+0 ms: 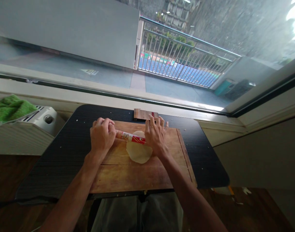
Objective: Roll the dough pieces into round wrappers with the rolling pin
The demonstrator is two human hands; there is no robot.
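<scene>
A flat, roundish sheet of pale dough (139, 152) lies on a wooden board (137, 180). Across its upper part rests a rolling pin (134, 138) with a red and white printed wrap. My left hand (103, 133) is closed around the pin's left end, left of the dough. On the pin's right end lies my right hand (157, 134), its fingers spread and stretched forward, the palm over the pin and the dough's right edge. Both ends of the pin are hidden by my hands.
Beneath the board is a black table (65, 154). A small box (144, 114) lies behind the board. At the left, a green cloth (13, 108) sits on a white appliance (47, 120). A window with a sill (108, 100) runs beyond the table.
</scene>
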